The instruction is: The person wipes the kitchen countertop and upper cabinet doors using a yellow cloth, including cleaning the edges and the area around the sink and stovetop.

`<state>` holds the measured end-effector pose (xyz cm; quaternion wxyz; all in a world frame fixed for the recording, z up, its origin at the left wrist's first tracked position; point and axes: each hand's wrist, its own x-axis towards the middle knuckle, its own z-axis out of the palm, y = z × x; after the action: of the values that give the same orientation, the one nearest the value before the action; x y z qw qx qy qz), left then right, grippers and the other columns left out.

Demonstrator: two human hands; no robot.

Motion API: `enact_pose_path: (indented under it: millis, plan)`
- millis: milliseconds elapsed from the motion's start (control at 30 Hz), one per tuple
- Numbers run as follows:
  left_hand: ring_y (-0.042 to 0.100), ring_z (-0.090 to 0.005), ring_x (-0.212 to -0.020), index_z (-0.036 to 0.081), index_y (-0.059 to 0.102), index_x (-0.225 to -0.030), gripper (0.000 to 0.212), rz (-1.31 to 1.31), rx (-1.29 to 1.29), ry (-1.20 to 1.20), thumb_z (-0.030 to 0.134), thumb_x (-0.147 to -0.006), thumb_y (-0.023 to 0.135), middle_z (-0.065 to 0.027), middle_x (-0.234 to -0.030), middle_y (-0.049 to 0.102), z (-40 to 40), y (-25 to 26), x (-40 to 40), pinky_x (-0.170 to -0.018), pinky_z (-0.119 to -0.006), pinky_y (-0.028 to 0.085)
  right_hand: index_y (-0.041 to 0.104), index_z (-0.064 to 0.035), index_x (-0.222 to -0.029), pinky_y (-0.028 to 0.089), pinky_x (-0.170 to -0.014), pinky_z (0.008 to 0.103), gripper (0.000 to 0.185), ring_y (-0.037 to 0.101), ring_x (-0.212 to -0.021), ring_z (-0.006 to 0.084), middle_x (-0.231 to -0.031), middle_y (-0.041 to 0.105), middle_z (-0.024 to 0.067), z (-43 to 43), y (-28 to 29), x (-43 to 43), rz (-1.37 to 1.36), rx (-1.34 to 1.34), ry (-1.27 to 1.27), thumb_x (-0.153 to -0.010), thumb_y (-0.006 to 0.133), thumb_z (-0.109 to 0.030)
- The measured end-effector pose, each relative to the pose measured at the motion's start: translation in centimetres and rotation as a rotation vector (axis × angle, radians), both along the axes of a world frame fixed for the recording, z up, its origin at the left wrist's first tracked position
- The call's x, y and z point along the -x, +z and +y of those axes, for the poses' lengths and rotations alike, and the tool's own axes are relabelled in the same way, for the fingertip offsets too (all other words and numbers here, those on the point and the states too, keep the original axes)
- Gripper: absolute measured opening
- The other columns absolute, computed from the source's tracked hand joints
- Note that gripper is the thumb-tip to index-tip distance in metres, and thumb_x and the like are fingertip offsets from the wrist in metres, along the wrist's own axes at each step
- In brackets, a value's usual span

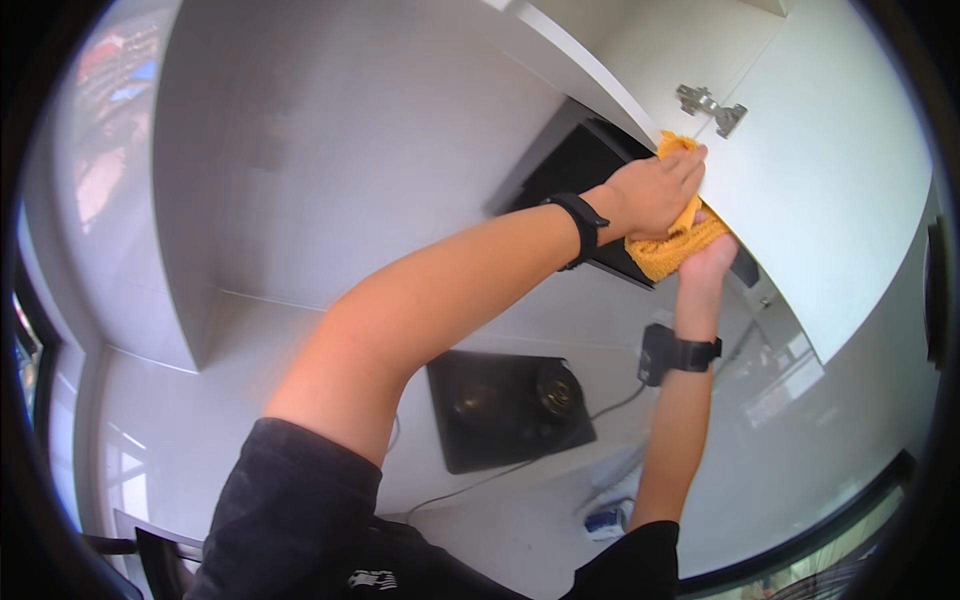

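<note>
An orange-yellow terry cloth (664,255) is bunched at the lower corner of an open white cabinet door (795,210), where the door meets the cabinet. My left hand (660,191) lies over the cloth with its fingers stretched up along the door's edge, pressing the cloth against it. Below it, my right hand (712,255) grips the cloth's lower part from underneath; its fingers are mostly hidden by the cloth and the door. A metal cabinet hinge (711,110) shows above my hands, joining the door to the cabinet.
A black range hood (577,161) sits behind my left hand, beside the cabinet's underside. Lower down, a black cooktop (510,412) rests on the white counter (315,360). A thin cable (480,480) runs across the cooktop towards my right wrist. A blue and white object (609,519) is beside my right forearm.
</note>
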<state>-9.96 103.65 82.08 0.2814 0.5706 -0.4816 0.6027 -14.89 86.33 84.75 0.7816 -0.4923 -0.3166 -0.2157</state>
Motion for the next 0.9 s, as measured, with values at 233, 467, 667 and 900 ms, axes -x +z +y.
enact_pose_path:
  millis: [233, 467, 667, 900]
  plan:
    - [0.056, -0.0325, -0.115, -0.009, 0.058, -0.108, 0.046, -0.339, -0.08, 0.324, 0.034, -0.094, 0.052, -0.0232, -0.132, 0.052, 5.9, 2.6, 0.6, -0.09, -0.038, 0.05, 0.05, -0.0018, -0.131, 0.046, -0.099, 0.0352, 0.038, 0.058, -0.115, 0.018, -0.125, 0.058, 0.0068, 7.2, -3.8, 3.4, 0.257, -0.065, -0.282, -0.106, 0.037, -0.027]
    - [0.058, -0.0369, -0.109, -0.003, 0.065, -0.104, 0.028, -0.432, 0.083, 0.491, 0.016, -0.083, 0.067, -0.0206, -0.124, 0.057, 14.7, 8.3, 4.8, -0.091, -0.043, 0.048, 0.057, 0.0008, -0.12, 0.043, -0.093, 0.0253, 0.033, 0.057, -0.1, 0.0085, -0.108, 0.062, 0.0029, 13.0, 0.3, 4.9, -0.23, 0.076, -0.276, -0.106, 0.04, -0.024]
    - [0.062, -0.0262, -0.101, 0.009, 0.071, -0.096, 0.019, -0.358, -0.379, 0.837, 0.018, -0.079, 0.07, -0.0075, -0.105, 0.068, 19.8, 12.2, 3.9, -0.104, -0.04, 0.04, 0.054, 0.0017, -0.114, 0.046, -0.089, 0.0345, 0.028, 0.058, -0.101, 0.0252, -0.11, 0.059, 0.0152, 14.7, 7.0, 2.8, -0.253, 0.299, -0.427, -0.1, 0.046, -0.021]
    - [0.064, -0.0229, -0.091, 0.009, 0.068, -0.095, 0.019, -0.45, -0.668, 0.954, 0.018, -0.079, 0.068, -0.0055, -0.088, 0.068, 23.0, 12.6, 5.1, -0.112, -0.04, 0.035, 0.055, 0.003, -0.094, 0.047, -0.065, 0.0401, 0.027, 0.058, -0.066, 0.0325, -0.073, 0.06, 0.0191, 21.6, 4.7, -3.1, -0.645, 0.229, -0.743, -0.1, 0.045, -0.022]
